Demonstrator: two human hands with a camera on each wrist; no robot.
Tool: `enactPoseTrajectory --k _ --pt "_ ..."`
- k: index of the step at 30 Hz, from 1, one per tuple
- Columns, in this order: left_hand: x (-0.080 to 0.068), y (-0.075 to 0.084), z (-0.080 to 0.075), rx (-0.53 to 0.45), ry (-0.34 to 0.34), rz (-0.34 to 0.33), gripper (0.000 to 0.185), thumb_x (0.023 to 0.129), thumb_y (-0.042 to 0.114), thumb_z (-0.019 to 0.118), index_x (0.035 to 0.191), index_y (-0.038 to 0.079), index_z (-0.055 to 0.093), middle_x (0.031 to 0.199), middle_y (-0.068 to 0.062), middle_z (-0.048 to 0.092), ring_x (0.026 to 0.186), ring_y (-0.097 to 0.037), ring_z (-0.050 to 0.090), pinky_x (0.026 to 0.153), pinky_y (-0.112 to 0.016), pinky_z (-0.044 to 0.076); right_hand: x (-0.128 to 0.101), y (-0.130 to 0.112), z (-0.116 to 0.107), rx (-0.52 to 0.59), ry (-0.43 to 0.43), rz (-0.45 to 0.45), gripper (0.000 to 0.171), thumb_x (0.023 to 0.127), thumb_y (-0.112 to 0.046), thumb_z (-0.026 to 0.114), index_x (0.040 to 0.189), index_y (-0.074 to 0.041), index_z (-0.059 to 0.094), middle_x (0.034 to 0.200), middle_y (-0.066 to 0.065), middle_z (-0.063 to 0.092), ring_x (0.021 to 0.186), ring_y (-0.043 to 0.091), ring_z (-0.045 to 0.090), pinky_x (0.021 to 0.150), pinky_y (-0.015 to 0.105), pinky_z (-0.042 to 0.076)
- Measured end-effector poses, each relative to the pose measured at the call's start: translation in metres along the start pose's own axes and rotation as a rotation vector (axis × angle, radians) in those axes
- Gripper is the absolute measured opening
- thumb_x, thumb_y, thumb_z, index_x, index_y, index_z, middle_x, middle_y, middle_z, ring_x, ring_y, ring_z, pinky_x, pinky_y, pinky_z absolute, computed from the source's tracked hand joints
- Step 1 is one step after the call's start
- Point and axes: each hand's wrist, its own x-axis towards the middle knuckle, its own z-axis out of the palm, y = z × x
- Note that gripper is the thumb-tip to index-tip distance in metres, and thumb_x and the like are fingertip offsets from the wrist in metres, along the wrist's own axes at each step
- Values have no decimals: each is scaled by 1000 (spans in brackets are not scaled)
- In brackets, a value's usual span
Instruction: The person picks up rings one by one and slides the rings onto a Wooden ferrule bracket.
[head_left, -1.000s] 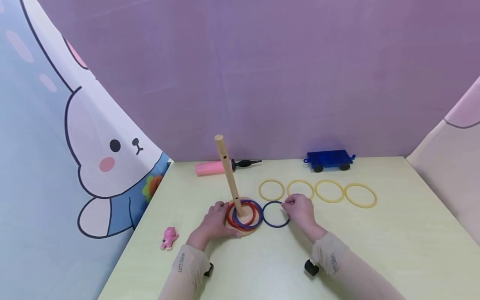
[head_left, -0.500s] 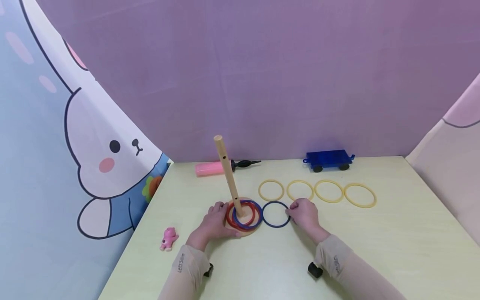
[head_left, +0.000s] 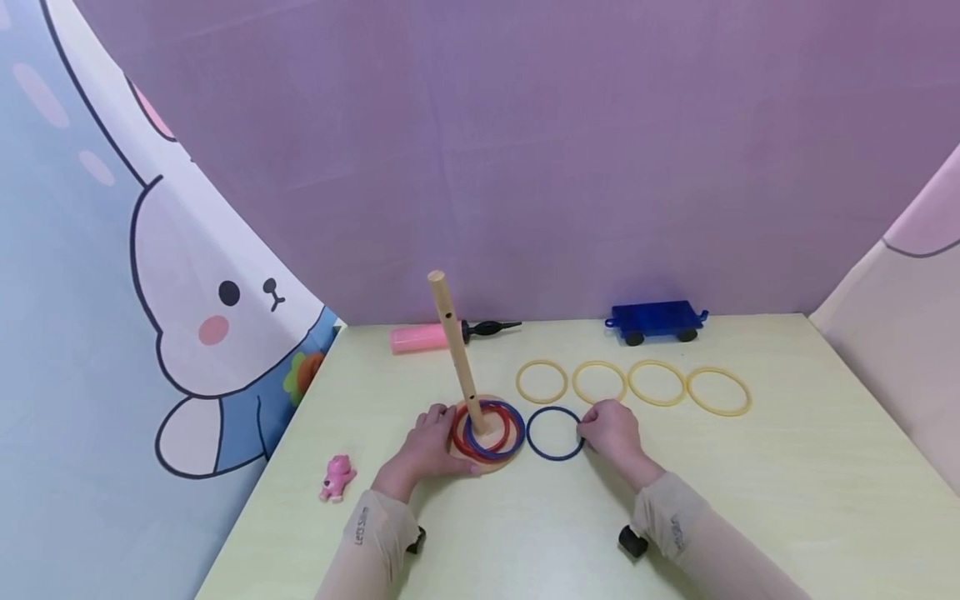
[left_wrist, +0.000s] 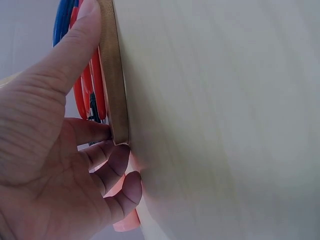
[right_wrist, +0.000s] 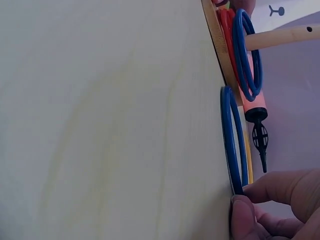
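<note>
A wooden post [head_left: 456,350] stands on a round wooden base [left_wrist: 114,85] left of the table's middle, leaning left in the head view. Red rings [left_wrist: 98,87] and blue rings [right_wrist: 239,55] lie around its foot. My left hand [head_left: 430,447] grips the left side of the base, thumb over the front edge and fingers curled at its rim. Just right of the base is a separate blue ring [head_left: 556,459]. My right hand [head_left: 612,429] pinches that ring's right side between thumb and forefinger, as the right wrist view shows; the ring lies almost flat on the table.
Several yellow rings [head_left: 718,414] lie in a row behind my right hand. A pink hand pump [head_left: 420,337] with a black nozzle and a blue toy wagon [head_left: 654,318] are along the back edge. One pink bear figure [head_left: 338,477] lies at the left.
The right hand has shifted slightly right and toward me, from the ring's upper right to its right side. The blue ring has slid a little the same way. My left hand stays put.
</note>
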Motion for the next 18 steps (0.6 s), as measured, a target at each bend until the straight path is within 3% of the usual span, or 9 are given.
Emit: enactPoseTrajectory --k 11,18 --pt "0 -1 1 2 -6 3 114 63 59 85 150 5 35 142 -15 39 125 -34 37 103 -53 38 -10 6 -7 183 -54 98 6 79 -6 72 78 0 71 62 4 64 54 14 62 53 28 53" --pt "0 -1 0 -6 2 3 113 63 60 84 149 4 36 142 -16 39 125 -34 38 102 -55 38 -15 11 -14 323 -98 141 10 81 -3 70 85 6 70 67 10 65 58 17 63 57 30 56"
